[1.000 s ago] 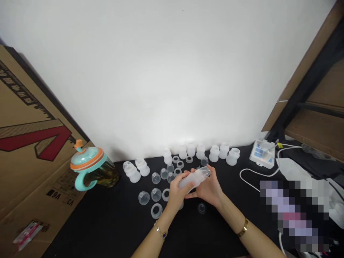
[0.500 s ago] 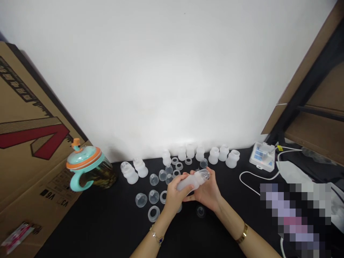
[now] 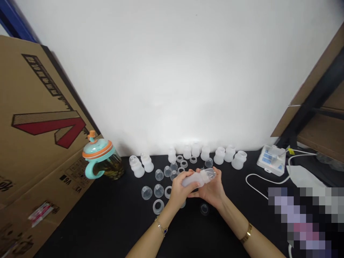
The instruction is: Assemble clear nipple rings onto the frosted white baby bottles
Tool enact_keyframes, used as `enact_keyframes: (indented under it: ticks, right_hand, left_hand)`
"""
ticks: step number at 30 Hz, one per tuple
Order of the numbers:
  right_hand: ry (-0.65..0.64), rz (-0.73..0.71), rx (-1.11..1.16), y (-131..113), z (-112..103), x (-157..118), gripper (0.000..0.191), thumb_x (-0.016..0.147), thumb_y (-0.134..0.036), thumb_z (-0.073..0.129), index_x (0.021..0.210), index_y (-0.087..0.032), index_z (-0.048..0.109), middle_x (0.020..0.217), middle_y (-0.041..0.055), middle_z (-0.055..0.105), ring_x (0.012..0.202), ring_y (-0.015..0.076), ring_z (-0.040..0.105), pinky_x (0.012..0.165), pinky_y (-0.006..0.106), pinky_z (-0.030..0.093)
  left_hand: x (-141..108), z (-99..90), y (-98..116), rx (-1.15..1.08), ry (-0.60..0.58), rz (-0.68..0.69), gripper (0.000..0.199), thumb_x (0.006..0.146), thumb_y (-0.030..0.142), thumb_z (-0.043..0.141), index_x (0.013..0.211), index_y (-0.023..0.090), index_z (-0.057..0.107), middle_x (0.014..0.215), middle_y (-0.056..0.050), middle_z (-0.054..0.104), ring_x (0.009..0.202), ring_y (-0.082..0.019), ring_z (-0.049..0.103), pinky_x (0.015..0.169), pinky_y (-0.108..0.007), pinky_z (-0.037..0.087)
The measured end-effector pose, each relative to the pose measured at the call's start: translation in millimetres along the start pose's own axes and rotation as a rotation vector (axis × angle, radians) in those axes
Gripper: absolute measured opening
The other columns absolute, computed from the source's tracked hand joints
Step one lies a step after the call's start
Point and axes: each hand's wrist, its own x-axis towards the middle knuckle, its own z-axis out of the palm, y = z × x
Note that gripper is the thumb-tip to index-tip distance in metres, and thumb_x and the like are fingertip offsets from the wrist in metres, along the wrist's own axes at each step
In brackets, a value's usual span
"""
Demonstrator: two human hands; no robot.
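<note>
Head view: the left hand's (image 3: 179,188) grip wraps a tilted white bottle (image 3: 191,180) above the worktop (image 3: 107,224); the right hand's (image 3: 212,191) curls loosely around its clear-capped end. Looks like cap-seating; next move wants steady, square pressure.

"What are the hands doing?"

"The left hand (image 3: 179,189) grips a tilted whitish bottle (image 3: 191,179) by its body, and the right hand (image 3: 213,191) is around the other end, fingers at its clear cap (image 3: 211,174)."

"And on the black worktop (image 3: 107,222)?"

"Clear domes (image 3: 158,191) and pale rings (image 3: 155,208) lie mostly left of the hands. White open bottles (image 3: 238,161) stand by the wall (image 3: 172,79); two more bottles (image 3: 138,169) stand off to the left."

"Further out?"

"A turquoise-handled jug (image 3: 112,167) near a cardboard box (image 3: 27,86), and a power strip (image 3: 264,159) at the right"
</note>
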Motion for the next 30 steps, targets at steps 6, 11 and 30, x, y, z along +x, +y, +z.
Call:
enact_keyframes:
  ticks: [6, 11, 30]
  right_hand:
    - [-0.004, 0.001, -0.013, -1, -1, -1, 0.047, 0.076, -0.067, 0.055, 0.095, -0.025, 0.067, 0.125, 0.0057, 0.064, 0.112, 0.0361, 0.057, 0.094, 0.063, 0.041]
    - [-0.024, -0.004, 0.002, -1, -4, -1, 0.048, 0.078, -0.067, 0.053, 0.095, -0.025, 0.068, 0.123, 0.0054, 0.064, 0.111, 0.0361, 0.056, 0.093, 0.065, 0.041]
    - [0.134, -0.132, -0.227, -11, 6, -10, 0.044, 0.079, -0.056, 0.06, 0.11, -0.026, 0.068, 0.123, 0.0102, 0.067, 0.12, 0.0349, 0.055, 0.093, 0.054, 0.045]
  left_hand:
    - [-2, 1.2, 2, -0.014, -0.004, 0.034, 0.027, 0.072, 0.03, 0.079, 0.095, 0.017, 0.073, 0.094, -0.005, 0.072, 0.086, -0.022, 0.064, 0.075, -0.029, 0.048]
    - [-2, 2.1, -1, -0.031, -0.009, 0.039, 0.028, 0.072, 0.031, 0.08, 0.096, 0.018, 0.072, 0.102, -0.007, 0.072, 0.094, -0.024, 0.065, 0.08, -0.031, 0.049]
    - [-5, -8.8, 7, 0.511, 0.025, 0.394, 0.056, 0.077, 0.043, 0.074, 0.13, 0.028, 0.062, 0.122, -0.01, 0.062, 0.112, -0.029, 0.057, 0.099, -0.045, 0.045]
